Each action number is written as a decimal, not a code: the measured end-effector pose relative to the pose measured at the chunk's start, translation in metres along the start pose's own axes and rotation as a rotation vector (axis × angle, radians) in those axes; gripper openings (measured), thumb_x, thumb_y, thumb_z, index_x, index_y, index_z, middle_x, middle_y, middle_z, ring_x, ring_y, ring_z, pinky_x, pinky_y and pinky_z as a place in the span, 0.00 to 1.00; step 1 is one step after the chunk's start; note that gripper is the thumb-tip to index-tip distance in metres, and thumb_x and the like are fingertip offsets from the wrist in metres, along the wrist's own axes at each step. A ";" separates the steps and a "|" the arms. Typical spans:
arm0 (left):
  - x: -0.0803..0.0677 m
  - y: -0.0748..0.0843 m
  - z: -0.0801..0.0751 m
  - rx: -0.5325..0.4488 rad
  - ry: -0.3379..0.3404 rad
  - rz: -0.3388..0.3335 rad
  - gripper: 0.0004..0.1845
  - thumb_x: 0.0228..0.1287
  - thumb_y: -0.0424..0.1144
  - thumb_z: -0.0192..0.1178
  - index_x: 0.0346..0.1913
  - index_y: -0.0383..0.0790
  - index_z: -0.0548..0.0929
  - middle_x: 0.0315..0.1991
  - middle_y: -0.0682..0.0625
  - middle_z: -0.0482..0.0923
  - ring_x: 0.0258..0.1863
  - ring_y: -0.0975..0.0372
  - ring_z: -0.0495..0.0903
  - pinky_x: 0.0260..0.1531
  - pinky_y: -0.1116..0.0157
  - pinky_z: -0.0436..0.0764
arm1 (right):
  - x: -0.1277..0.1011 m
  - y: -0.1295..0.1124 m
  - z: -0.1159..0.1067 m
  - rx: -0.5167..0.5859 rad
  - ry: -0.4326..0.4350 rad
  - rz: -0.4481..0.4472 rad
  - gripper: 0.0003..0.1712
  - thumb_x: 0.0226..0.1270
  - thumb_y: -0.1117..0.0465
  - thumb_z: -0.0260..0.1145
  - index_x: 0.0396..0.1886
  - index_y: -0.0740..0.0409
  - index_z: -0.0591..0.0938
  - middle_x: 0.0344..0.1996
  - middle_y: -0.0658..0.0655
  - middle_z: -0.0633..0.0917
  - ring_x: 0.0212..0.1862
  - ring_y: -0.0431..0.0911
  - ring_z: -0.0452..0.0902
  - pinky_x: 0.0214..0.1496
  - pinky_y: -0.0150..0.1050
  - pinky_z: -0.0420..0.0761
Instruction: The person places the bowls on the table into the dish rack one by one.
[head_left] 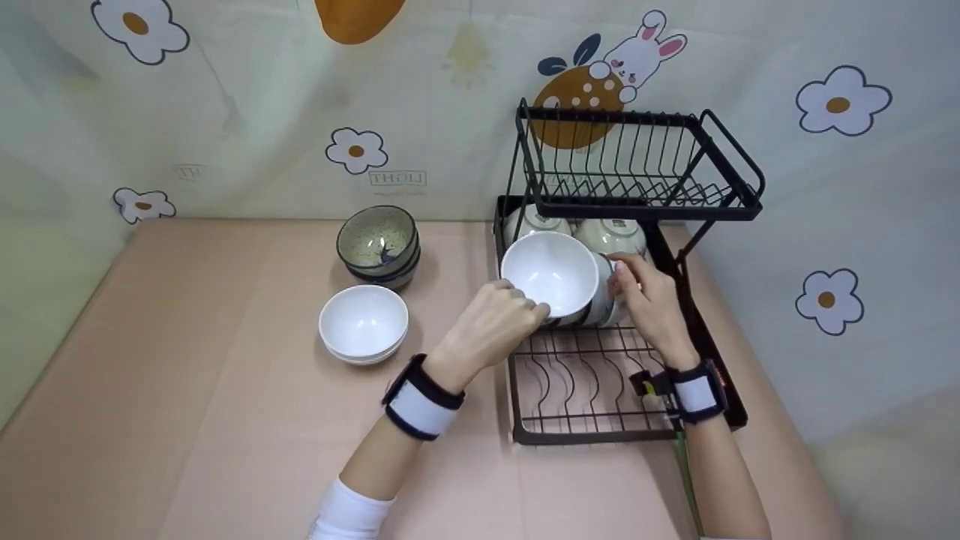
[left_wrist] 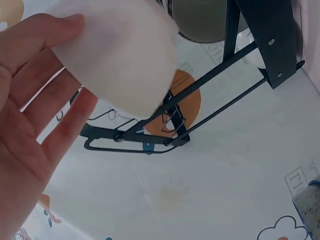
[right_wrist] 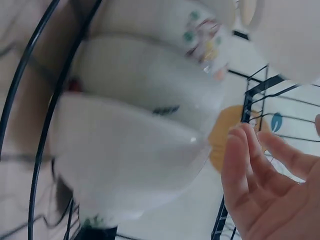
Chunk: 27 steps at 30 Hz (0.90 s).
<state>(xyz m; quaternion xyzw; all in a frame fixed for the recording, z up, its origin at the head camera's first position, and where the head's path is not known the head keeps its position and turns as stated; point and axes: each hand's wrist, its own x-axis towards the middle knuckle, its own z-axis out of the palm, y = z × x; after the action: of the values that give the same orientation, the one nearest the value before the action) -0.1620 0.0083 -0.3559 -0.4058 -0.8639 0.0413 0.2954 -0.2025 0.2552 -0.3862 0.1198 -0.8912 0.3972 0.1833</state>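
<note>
While your left hand (head_left: 495, 319) grips the white bowl (head_left: 550, 274) over the dish rack (head_left: 705, 330), your right hand (head_left: 649, 300) rests open-fingered against the racked bowls (head_left: 609, 237).

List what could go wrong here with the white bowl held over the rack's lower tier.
1. The left hand holds the white bowl only at its rim, so the bowl could slip and drop onto the dish rack.
2. Bowls already stand on edge close behind it; setting it in could knock or chip them.
3. The right hand rests by the standing bowls, where fingers might get pinched.
</note>
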 end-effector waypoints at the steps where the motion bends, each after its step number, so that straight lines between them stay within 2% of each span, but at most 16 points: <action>1: 0.001 0.001 0.001 0.002 0.004 0.013 0.03 0.53 0.36 0.67 0.27 0.48 0.83 0.18 0.57 0.82 0.19 0.67 0.79 0.28 0.72 0.78 | -0.001 -0.002 0.000 0.022 -0.023 0.005 0.17 0.74 0.60 0.51 0.52 0.64 0.80 0.29 0.63 0.85 0.25 0.39 0.77 0.25 0.27 0.78; 4: 0.003 0.005 0.004 0.010 0.012 0.046 0.04 0.51 0.35 0.67 0.26 0.49 0.82 0.18 0.59 0.82 0.20 0.68 0.79 0.30 0.72 0.79 | -0.003 -0.007 -0.001 0.073 -0.093 0.043 0.18 0.75 0.60 0.49 0.54 0.64 0.79 0.34 0.66 0.85 0.25 0.35 0.76 0.26 0.29 0.79; 7: 0.004 0.008 0.006 0.014 0.008 0.069 0.04 0.51 0.36 0.67 0.27 0.50 0.82 0.20 0.60 0.82 0.21 0.68 0.80 0.31 0.72 0.79 | -0.006 -0.010 -0.001 0.108 -0.147 0.099 0.21 0.75 0.58 0.47 0.57 0.62 0.78 0.42 0.66 0.85 0.30 0.31 0.76 0.32 0.27 0.79; 12: 0.005 0.013 0.007 0.025 0.011 0.089 0.03 0.53 0.38 0.67 0.28 0.50 0.83 0.21 0.61 0.83 0.21 0.69 0.80 0.30 0.73 0.78 | -0.008 -0.013 -0.002 0.321 -0.258 0.171 0.25 0.75 0.58 0.43 0.66 0.64 0.69 0.57 0.66 0.77 0.42 0.33 0.78 0.43 0.27 0.79; 14: 0.005 0.014 0.007 0.020 0.012 0.093 0.03 0.53 0.38 0.66 0.28 0.50 0.83 0.20 0.61 0.83 0.21 0.69 0.80 0.29 0.74 0.77 | -0.008 -0.014 -0.002 0.403 -0.296 0.190 0.27 0.74 0.58 0.43 0.68 0.64 0.66 0.58 0.67 0.74 0.44 0.36 0.78 0.44 0.29 0.81; 20: 0.007 0.019 0.006 0.011 -0.023 0.104 0.03 0.54 0.38 0.66 0.30 0.50 0.83 0.22 0.61 0.83 0.22 0.69 0.80 0.28 0.74 0.77 | -0.007 -0.015 -0.004 0.496 -0.356 0.247 0.28 0.73 0.59 0.43 0.71 0.61 0.61 0.60 0.68 0.71 0.45 0.39 0.78 0.44 0.32 0.83; 24: 0.008 0.021 0.006 0.023 -0.035 0.108 0.04 0.54 0.39 0.67 0.32 0.50 0.83 0.24 0.61 0.84 0.22 0.69 0.80 0.27 0.75 0.77 | -0.006 -0.016 -0.005 0.517 -0.346 0.290 0.28 0.73 0.58 0.44 0.70 0.58 0.61 0.59 0.66 0.71 0.43 0.41 0.80 0.43 0.35 0.84; 27: 0.009 0.022 0.005 0.028 -0.043 0.110 0.05 0.53 0.38 0.67 0.33 0.50 0.83 0.25 0.61 0.84 0.24 0.69 0.80 0.27 0.75 0.77 | -0.006 -0.017 -0.008 0.494 -0.316 0.299 0.28 0.73 0.56 0.46 0.70 0.57 0.62 0.58 0.65 0.72 0.42 0.41 0.81 0.42 0.37 0.85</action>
<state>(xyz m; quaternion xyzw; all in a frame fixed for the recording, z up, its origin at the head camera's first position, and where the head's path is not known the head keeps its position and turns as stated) -0.1545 0.0300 -0.3625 -0.4475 -0.8457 0.0782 0.2799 -0.1897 0.2503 -0.3727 0.0887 -0.7931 0.6003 -0.0523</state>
